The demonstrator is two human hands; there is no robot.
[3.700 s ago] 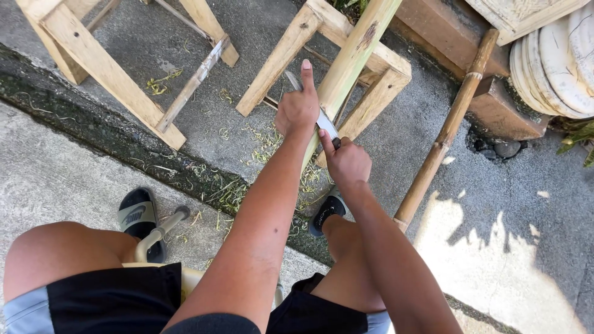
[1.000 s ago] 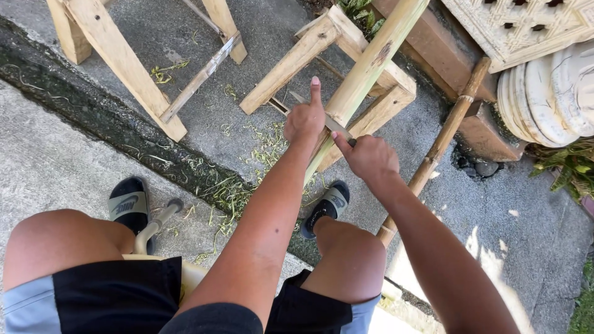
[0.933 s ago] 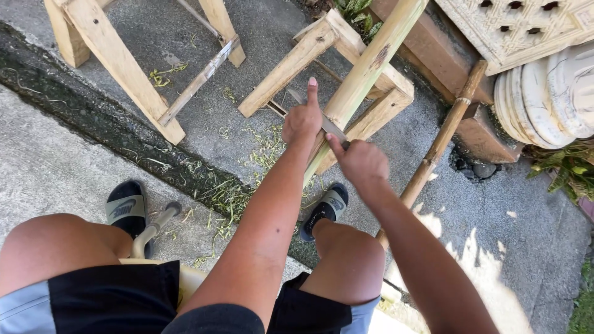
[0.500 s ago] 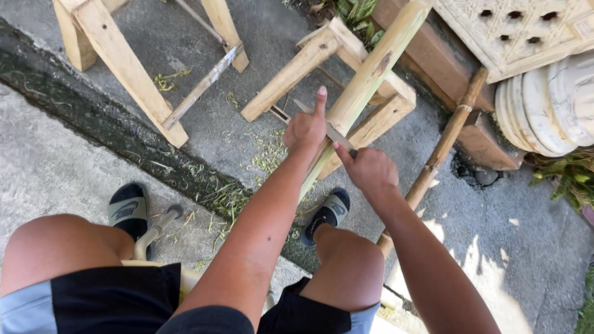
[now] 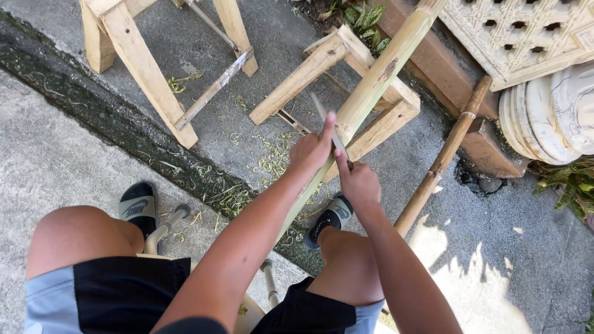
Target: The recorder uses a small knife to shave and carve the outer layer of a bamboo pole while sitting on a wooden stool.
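Bamboo pole [image 5: 377, 80] under knife blade [image 5: 324, 117], both hands [image 5: 337, 167] closed on the knife.

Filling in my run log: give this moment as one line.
left hand: on knife blade | right hand: grips handle | blade against green bamboo pole | pole rests on wooden sawhorse

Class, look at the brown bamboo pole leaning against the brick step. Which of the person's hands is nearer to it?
Right. The right hand grips the knife handle just left of the brown bamboo pole. The left hand lies farther left, pressing the blade against the green bamboo.

Pale green bamboo pole [image 5: 377, 80]
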